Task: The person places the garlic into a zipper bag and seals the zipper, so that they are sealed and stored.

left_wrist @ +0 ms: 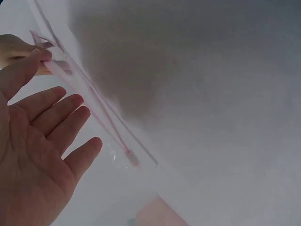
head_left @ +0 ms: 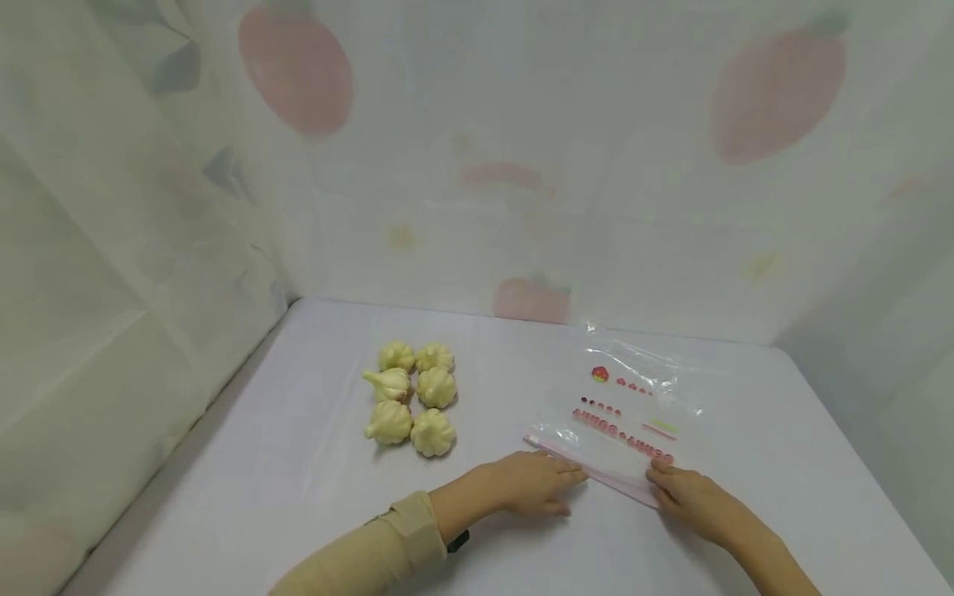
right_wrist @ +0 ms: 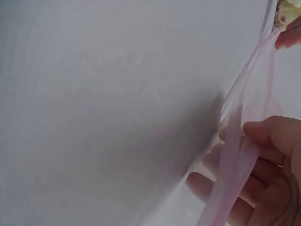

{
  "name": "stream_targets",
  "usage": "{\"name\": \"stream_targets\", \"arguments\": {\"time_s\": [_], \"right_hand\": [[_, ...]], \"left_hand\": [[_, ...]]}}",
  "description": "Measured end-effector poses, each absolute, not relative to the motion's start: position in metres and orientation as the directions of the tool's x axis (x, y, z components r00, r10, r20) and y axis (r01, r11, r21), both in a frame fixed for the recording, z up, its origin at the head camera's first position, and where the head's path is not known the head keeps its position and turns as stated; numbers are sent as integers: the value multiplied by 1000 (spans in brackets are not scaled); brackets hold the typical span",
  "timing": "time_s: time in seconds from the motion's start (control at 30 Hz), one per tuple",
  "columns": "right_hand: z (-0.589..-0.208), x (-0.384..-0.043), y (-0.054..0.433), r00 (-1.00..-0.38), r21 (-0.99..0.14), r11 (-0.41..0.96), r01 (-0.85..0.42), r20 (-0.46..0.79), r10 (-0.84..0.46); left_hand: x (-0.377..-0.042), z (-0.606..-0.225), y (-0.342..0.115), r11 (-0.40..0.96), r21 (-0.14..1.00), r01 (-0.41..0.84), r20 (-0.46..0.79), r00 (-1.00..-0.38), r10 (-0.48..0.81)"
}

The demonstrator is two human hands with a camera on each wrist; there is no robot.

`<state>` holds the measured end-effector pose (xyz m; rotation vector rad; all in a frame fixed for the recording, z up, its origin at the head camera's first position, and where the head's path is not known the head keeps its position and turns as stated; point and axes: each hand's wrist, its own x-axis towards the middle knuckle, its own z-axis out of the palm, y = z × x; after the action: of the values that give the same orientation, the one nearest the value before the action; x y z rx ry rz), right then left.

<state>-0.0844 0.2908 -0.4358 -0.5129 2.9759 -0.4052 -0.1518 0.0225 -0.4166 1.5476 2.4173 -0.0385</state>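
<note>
A clear plastic zip bag with a pink top edge and red printed strawberries and letters lies flat on the table, its mouth facing me. My right hand pinches the bag's right mouth corner; in the right wrist view, the thumb is in front of the pink strip and fingers show behind the plastic. Near the middle of the mouth is my left hand, palm showing and fingers loosely extended, holding nothing. Whether its fingertips touch the edge I cannot tell.
Several pale garlic bulbs sit in two columns left of the bag. Patterned cloth walls enclose the white table at the back and sides.
</note>
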Motion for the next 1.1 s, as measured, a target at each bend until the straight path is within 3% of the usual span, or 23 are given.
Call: {"name": "stream_targets", "arguments": {"time_s": [0.17,0.3,0.53,0.7,0.93,1.1], "right_hand": [[-428,-78,286,-944,-193,925,-327,32,-327],[-428,-75,280,-927,-81,935,-345,183,-326],[-430,-73,272,-832,29,918,-397,411,-373],[-429,-75,267,-816,25,921,-389,455,-356],[-429,-74,266,-795,-20,922,-385,515,-321],[-428,-72,267,-770,-77,930,-359,588,-249]], "left_hand": [[-152,-419,30,457,165,874,-250,-411,877],[-152,-423,34,470,137,872,-232,-433,871],[-147,-428,43,527,-30,849,-221,-520,825],[-138,-426,49,624,-56,779,-270,-614,742],[-132,-424,50,672,-83,736,-314,-659,684],[-124,-422,53,662,-183,727,-295,-683,668]]}}
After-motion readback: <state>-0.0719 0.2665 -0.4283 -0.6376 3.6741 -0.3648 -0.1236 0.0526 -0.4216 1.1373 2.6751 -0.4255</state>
